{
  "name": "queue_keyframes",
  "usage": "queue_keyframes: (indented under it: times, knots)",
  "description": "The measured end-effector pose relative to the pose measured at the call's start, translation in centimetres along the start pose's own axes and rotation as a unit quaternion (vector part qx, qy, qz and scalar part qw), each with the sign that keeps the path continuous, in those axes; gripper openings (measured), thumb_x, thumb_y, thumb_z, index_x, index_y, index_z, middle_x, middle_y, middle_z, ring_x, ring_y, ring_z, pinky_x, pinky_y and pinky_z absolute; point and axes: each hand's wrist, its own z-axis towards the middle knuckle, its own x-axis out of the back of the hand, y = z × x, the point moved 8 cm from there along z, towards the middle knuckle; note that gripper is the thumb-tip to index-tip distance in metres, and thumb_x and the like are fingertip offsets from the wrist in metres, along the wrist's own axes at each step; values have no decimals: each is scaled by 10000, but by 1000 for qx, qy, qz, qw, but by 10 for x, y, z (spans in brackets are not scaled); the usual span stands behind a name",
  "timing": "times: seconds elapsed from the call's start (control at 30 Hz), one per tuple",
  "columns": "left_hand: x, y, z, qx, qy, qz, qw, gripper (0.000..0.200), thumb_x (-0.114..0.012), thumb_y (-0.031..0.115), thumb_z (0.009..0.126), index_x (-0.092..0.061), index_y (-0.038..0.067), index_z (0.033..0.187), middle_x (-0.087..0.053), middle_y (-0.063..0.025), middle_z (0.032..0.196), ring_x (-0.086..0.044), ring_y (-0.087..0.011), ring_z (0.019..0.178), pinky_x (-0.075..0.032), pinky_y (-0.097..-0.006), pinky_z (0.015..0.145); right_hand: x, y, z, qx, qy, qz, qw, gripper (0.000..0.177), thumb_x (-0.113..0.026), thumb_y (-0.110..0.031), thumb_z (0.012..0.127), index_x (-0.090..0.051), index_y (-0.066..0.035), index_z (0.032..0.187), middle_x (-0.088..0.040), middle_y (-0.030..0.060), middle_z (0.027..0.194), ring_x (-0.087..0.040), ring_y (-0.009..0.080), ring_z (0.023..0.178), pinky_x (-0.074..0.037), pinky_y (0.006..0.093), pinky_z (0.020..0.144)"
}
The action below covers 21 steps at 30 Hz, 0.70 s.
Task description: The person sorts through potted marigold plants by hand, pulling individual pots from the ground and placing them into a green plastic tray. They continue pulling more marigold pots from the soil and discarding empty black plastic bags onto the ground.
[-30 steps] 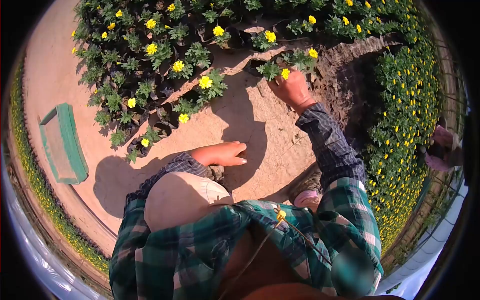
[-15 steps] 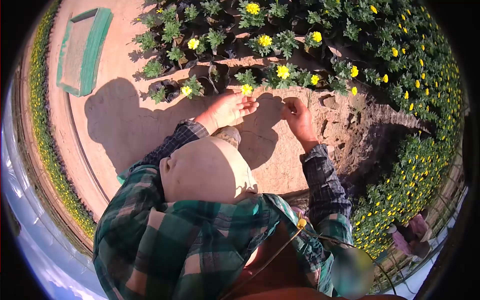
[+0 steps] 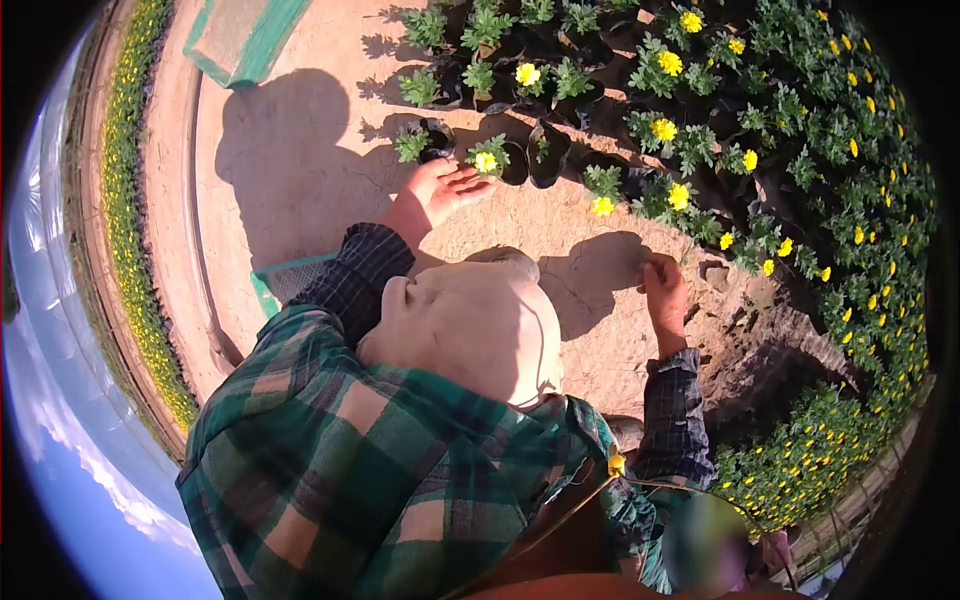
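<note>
My left hand (image 3: pixel 432 197) is turned palm up, its fingers stretched out and lightly curved. Its fingertips are right at a yellow marigold (image 3: pixel 485 162) in the front row of potted plants. Just beyond the wrist side stands a small leafy seedling (image 3: pixel 410 144) in a black pot (image 3: pixel 437 140). Over bare soil to the right, my right hand (image 3: pixel 664 292) is closed, thumb against curled fingers; I cannot tell whether anything is pinched in it. The nearest plant ahead of it is a marigold with a yellow bloom (image 3: pixel 726 241).
Rows of black grow bags with seedlings (image 3: pixel 575 80) fill the ground ahead. A green crate (image 3: pixel 240 62) lies at the upper left, and green mesh (image 3: pixel 292 280) shows beside my left sleeve. Broken soil (image 3: pixel 745 345) and dense marigolds (image 3: pixel 800 460) lie to the right.
The view has swung left, so the plants appear further right. My left hand has moved left along the front row to another marigold. My right hand has drawn back from the plants, still closed.
</note>
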Motion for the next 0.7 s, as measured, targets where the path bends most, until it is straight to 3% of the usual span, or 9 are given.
queue_keyframes:
  times: [0.1,0.17,0.3,0.37,0.43,0.5,0.57,0.63,0.7]
  knots:
    - [-16,7,3,-17,72,17,997,156,-454,14,864,-375,-39,989,-407,-238,1124,-433,-495,1148,-348,-675,1002,7,-18,3,-2,-37,-80,996,162,-543,-60,888,-585,-17,1038,-629,37,834,-607,89,689,-506,239,577]
    - [-11,4,6,7,68,17,998,176,-445,2,862,-368,-18,1019,-410,-213,1102,-463,-471,1117,-371,-651,998,10,-47,7,38,-71,-113,990,163,-563,-56,862,-594,-34,1021,-658,96,804,-647,147,669,-510,273,600]
    - [44,31,-3,-28,171,166,971,133,-492,27,873,-449,-17,991,-505,-172,1032,-546,-370,1050,-473,-533,949,33,-98,4,44,-114,-194,973,146,-580,-68,846,-605,-24,983,-651,108,836,-645,173,707,-507,293,635]
    - [43,66,-8,-189,72,328,923,177,-541,96,893,-469,8,1029,-534,-149,985,-586,-343,974,-514,-490,893,52,-106,8,39,-116,-249,961,153,-592,-80,839,-614,-29,982,-646,108,841,-632,175,727,-505,299,659]
    - [46,42,-5,-163,86,294,938,245,-592,174,899,-484,28,1063,-548,-131,960,-614,-308,874,-547,-440,812,72,-114,16,40,-110,-263,958,171,-593,-85,834,-615,-38,998,-647,106,851,-627,168,743,-501,297,663]
    - [9,-18,-10,35,28,258,965,248,-579,183,917,-483,29,1086,-550,-143,1004,-617,-287,910,-550,-409,767,82,-137,25,24,-88,-322,942,187,-572,-53,835,-605,-36,1018,-645,97,865,-620,155,753,-497,288,663]
    - [-13,-43,6,34,0,289,957,228,-563,167,928,-482,26,1088,-573,-157,1002,-636,-276,885,-556,-387,712,79,-167,31,69,-121,-323,936,172,-535,-22,850,-591,-29,1013,-623,94,855,-600,147,751,-489,285,664]
    - [-37,-47,12,-30,9,355,934,197,-537,144,938,-484,22,1083,-603,-154,957,-654,-265,807,-564,-379,654,77,-195,40,89,-111,-374,916,159,-548,-30,852,-591,-33,1005,-614,83,842,-593,140,753,-486,288,666]
    - [-38,-46,17,-34,35,363,930,195,-502,141,949,-489,9,1092,-622,-145,907,-661,-261,737,-569,-365,612,78,-218,48,68,-103,-385,915,143,-563,-43,855,-596,-36,994,-611,62,839,-580,128,749,-483,284,676]
